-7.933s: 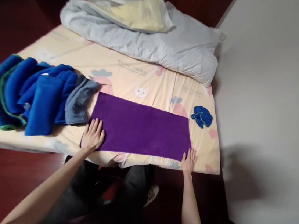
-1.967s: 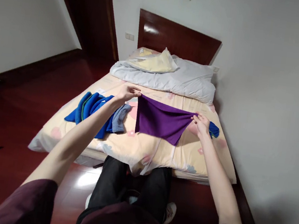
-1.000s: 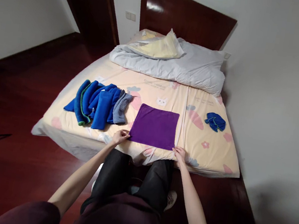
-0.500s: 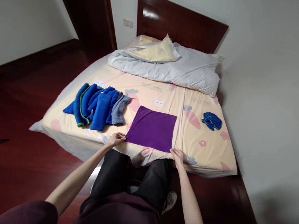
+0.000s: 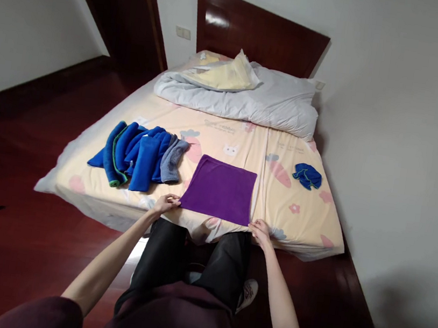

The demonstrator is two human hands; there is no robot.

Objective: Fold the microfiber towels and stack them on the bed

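Fingers of the left hand point(image 5: 164, 203) were pinched on the near left corner of the purple cloth point(image 5: 219, 188). Fingers of the right hand point(image 5: 260, 230) were curled on the near right corner of that cloth, and they looked pinched on it too. Both hands sat at the near edge of the bed point(image 5: 328, 223), well apart, with the cloth between them.

That purple cloth lay flat on the bed sheet, folded into a square. It was close to the near edge, about in the middle of the bed's width.

Just to the left of it was a pile of blue towels point(image 5: 130, 154), and a gray towel point(image 5: 173, 158) lay on the side of the pile nearest the purple cloth. Some of the blue ones had a green rim. The gray towel was near the purple cloth but did not touch it.

On the right side of the bed lay 1 small blue cloth point(image 5: 307, 176), all bunched up, well apart from the purple one.

At the far end of the bed was a puffy white blanket point(image 5: 276, 104) with a yellow pillow point(image 5: 225, 75) on top. Behind them stood the dark wood headboard point(image 5: 269, 38) against the wall. The person's dark pants showed below the bed edge, over a red-brown floor point(image 5: 14, 195).
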